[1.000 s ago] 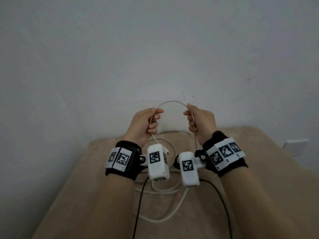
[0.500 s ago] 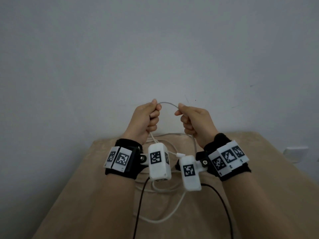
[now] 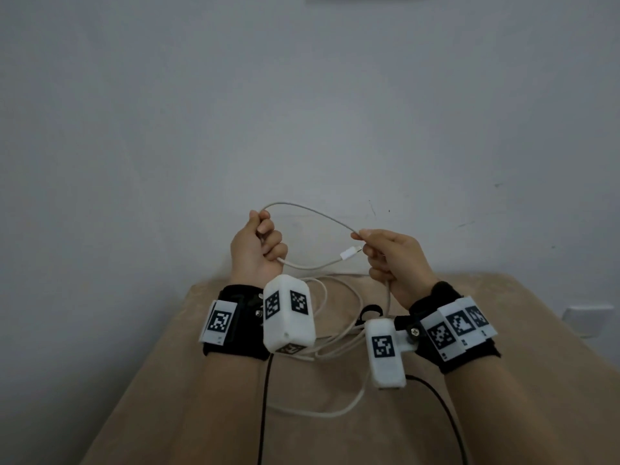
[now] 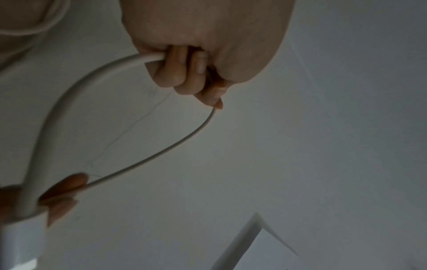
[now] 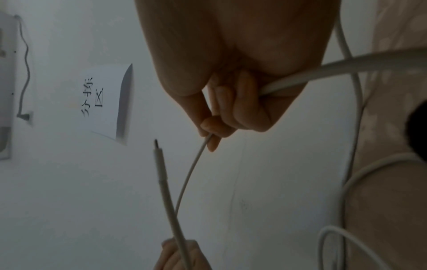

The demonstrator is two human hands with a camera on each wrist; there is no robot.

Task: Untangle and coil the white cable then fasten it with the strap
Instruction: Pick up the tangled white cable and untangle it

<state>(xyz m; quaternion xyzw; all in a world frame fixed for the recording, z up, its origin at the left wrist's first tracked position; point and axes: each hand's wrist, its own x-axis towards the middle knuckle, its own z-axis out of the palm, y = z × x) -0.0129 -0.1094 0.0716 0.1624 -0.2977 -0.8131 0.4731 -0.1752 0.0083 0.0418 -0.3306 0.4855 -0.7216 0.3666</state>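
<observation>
White cable (image 3: 315,214) runs in a curve between two raised hands, above the far edge of the tan desk (image 3: 503,330). The left hand (image 3: 256,250) is closed in a fist round the cable. The right hand (image 3: 392,260) pinches the cable between thumb and finger, with the other fingers curled round another bit of it.

Half a second ago the hands were close together and the curve was small. Now they have moved apart, and the curve is long and flat. The short end with the plug (image 3: 350,254) has also swung out. It now sticks out from under the left fist and points at the right hand, not touching it.

I think this means the person has found one free end and is pulling a length straight, ready to start the first loop. The coiling itself does not look begun.

Most of the cable lies in loose, crossing loops (image 3: 339,333) on the desk near its far edge, under the wrists. A small black thing (image 3: 370,312) sits among them. It may be the strap, but I cannot tell.
</observation>
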